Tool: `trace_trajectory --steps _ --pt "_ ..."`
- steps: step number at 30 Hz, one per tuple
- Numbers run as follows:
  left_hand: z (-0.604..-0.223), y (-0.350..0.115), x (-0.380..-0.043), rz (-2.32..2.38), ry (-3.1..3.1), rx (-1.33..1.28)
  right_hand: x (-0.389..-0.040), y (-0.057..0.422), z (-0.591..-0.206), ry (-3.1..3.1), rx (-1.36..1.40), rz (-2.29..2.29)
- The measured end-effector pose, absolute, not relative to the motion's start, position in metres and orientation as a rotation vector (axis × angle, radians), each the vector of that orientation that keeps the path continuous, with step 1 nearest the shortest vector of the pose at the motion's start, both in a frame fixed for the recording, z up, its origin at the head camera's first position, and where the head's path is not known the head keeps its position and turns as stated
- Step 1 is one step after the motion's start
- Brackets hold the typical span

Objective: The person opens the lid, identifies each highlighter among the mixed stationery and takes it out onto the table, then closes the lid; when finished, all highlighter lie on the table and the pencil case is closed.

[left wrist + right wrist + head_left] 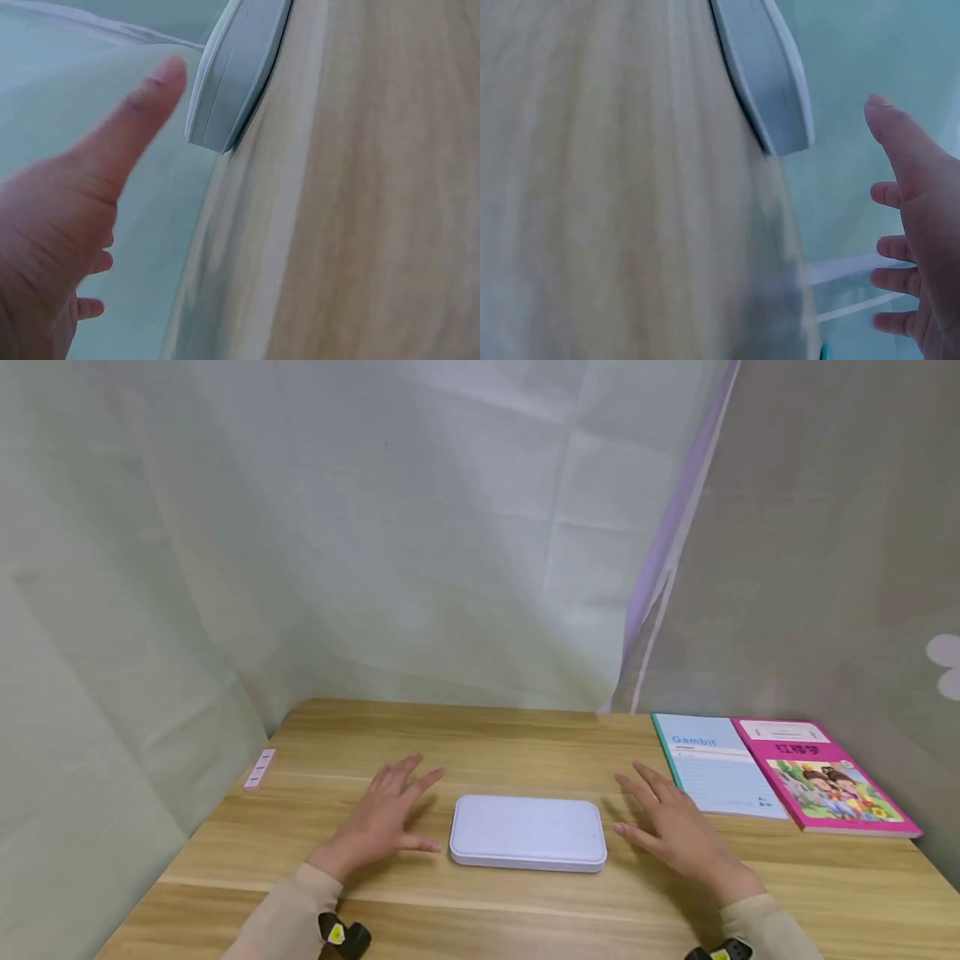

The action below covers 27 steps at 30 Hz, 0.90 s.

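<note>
A flat white case (528, 832) with rounded corners lies on the wooden table, its long side running left to right. To its left is my left hand (386, 814), fingers spread and the thumb pointing toward the case's near left corner. On the other side my right hand (673, 822) is also spread, its thumb toward the case's right end. Both hands hold nothing. In the left wrist view the case (238, 75) shows its side wall, with the thumb apart from it. The right wrist view has the case's end (769, 82) beside the right thumb (900, 135), a gap between them.
A light blue notebook (716, 768) and a pink picture-covered book (825, 777) lie side by side at the right back of the table (487, 914). A small pink-white strip (260, 769) sits at the left edge. Pale curtains (450, 527) hang behind the table.
</note>
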<state>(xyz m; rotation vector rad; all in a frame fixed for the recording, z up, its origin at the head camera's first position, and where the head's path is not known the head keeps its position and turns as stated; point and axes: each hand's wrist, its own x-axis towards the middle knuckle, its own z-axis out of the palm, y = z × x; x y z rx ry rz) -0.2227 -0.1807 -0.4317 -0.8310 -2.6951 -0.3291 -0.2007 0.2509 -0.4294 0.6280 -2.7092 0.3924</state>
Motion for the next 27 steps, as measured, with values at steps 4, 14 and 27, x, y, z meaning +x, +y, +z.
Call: trace_trajectory --steps 4,14,27 --pt "-0.429 -0.174 -0.222 -0.462 -2.711 -0.844 -0.195 0.247 -0.420 -2.739 0.640 0.452" --pt "-0.428 -0.160 -0.224 -0.779 -2.782 -0.922 -0.183 0.228 -0.408 -2.732 0.689 0.573" --pt "-0.437 -0.153 -0.226 -0.798 -2.857 -0.958 -0.181 0.212 -0.418 -2.738 0.781 0.547"
